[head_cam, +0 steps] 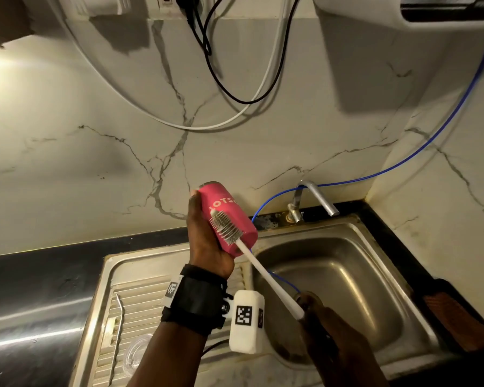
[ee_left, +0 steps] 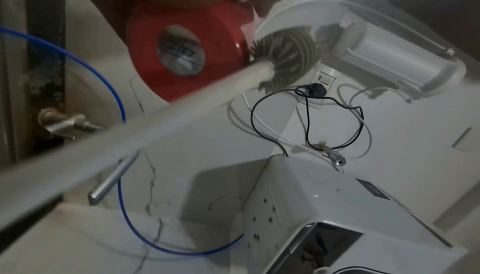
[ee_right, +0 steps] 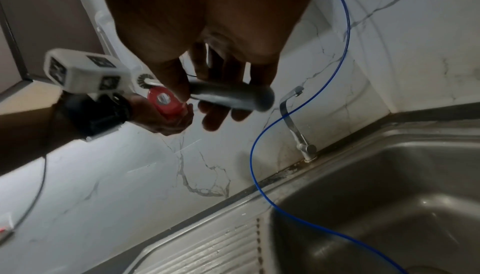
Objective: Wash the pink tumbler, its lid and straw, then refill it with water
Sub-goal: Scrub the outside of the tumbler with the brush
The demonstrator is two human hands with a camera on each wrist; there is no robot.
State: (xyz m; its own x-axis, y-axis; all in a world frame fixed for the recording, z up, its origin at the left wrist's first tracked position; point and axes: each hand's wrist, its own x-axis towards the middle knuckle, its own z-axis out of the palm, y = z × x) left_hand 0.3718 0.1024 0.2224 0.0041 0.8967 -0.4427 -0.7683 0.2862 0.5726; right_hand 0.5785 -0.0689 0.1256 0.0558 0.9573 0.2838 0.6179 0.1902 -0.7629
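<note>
Near the middle of the head view, the pink tumbler [head_cam: 227, 219] is held above the sink [head_cam: 330, 277], tilted with its base toward the lower right, the left hand [head_cam: 207, 244] wrapped around its body. A bottle brush [head_cam: 226, 229] lies with its bristles against the tumbler's outer wall; the right hand [head_cam: 319, 317], at lower right, clasps the handle's dark end. This looks like the outside scrub. Next probably comes rinsing at the tap [head_cam: 316, 199]. At lower left, the straw [head_cam: 118, 331] and clear lid [head_cam: 137, 356] wait on the drainboard.
</note>
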